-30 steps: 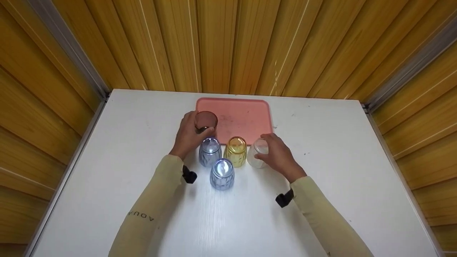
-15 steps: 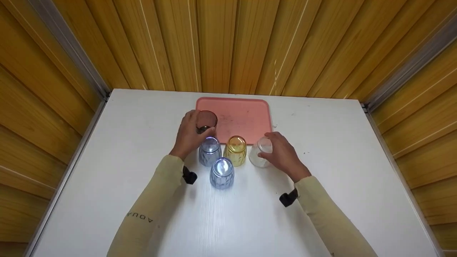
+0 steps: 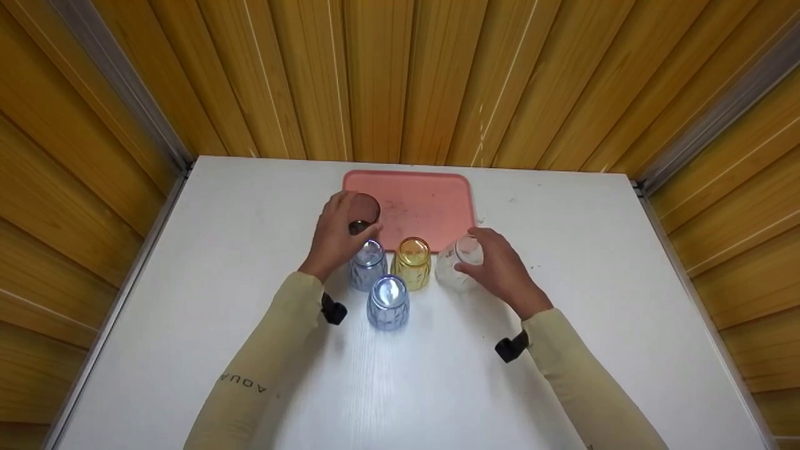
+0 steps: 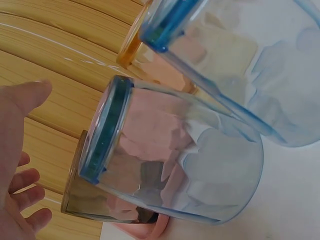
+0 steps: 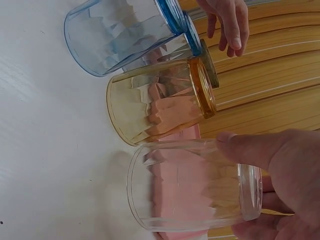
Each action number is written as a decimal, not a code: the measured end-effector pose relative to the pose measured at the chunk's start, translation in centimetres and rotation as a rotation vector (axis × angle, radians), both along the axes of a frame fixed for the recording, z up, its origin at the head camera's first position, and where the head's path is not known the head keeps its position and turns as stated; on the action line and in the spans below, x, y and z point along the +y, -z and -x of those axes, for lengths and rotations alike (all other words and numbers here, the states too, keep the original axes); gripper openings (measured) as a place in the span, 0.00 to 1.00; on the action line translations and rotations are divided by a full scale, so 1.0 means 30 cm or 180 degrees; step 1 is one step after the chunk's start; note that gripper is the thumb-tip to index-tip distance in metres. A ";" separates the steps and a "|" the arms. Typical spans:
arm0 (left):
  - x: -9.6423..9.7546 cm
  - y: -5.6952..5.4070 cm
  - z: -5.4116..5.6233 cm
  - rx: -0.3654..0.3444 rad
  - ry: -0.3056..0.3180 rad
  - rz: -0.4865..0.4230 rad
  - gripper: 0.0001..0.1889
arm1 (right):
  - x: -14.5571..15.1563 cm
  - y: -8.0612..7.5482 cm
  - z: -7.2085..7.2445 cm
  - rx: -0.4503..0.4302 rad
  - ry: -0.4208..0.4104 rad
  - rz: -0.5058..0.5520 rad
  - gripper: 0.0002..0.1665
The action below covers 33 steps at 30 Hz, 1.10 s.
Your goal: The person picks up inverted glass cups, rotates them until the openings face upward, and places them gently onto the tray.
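In the head view a dark tinted glass point(image 3: 367, 206) stands on the left end of the pink tray point(image 3: 431, 206). My left hand point(image 3: 333, 236) hovers beside it; the left wrist view shows that hand's fingers point(image 4: 31, 192) spread and touching nothing. A clear glass point(image 5: 185, 187), upside down, is held near its base between the thumb and fingers of my right hand point(image 3: 503, 272). It looks slightly tilted at the tray's front right corner. To its left stand an upturned yellow glass point(image 3: 411, 269) and a blue glass point(image 3: 369, 270), with another blue glass point(image 3: 389, 306) in front.
The white table point(image 3: 250, 206) stretches to both sides and toward me. Behind it rises a wood-patterned wall point(image 3: 400, 81), with similar panels at left and right. The two blue glasses and the yellow one stand close together.
My right hand has shifted right and slightly back with the clear glass, which now stands farther from the yellow one. My left hand has drawn a little away from the dark glass.
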<state>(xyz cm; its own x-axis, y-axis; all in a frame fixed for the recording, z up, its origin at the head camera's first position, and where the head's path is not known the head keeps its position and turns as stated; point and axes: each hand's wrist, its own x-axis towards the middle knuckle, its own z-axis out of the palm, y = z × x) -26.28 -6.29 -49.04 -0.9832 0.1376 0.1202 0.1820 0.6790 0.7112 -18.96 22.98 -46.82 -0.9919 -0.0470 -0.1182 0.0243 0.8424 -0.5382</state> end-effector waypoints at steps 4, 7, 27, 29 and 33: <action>0.009 -0.007 -0.004 0.0021 0.0026 0.0043 0.43 | 0.005 -0.006 -0.004 0.0083 0.0005 0.0007 0.45; 0.015 -0.009 -0.007 0.0070 0.0032 0.0058 0.43 | 0.008 -0.008 -0.008 0.0137 -0.0003 0.0014 0.45; 0.037 -0.027 -0.031 0.0060 0.0238 0.0002 0.43 | 0.012 -0.029 -0.032 0.0538 -0.0005 0.0069 0.44; 0.037 -0.027 -0.032 0.0079 0.0283 -0.0006 0.42 | 0.011 -0.030 -0.033 0.0581 -0.0006 0.0069 0.44; 0.036 -0.024 -0.035 0.0138 0.0383 -0.0040 0.41 | 0.010 -0.029 -0.037 0.0695 -0.0014 0.0061 0.43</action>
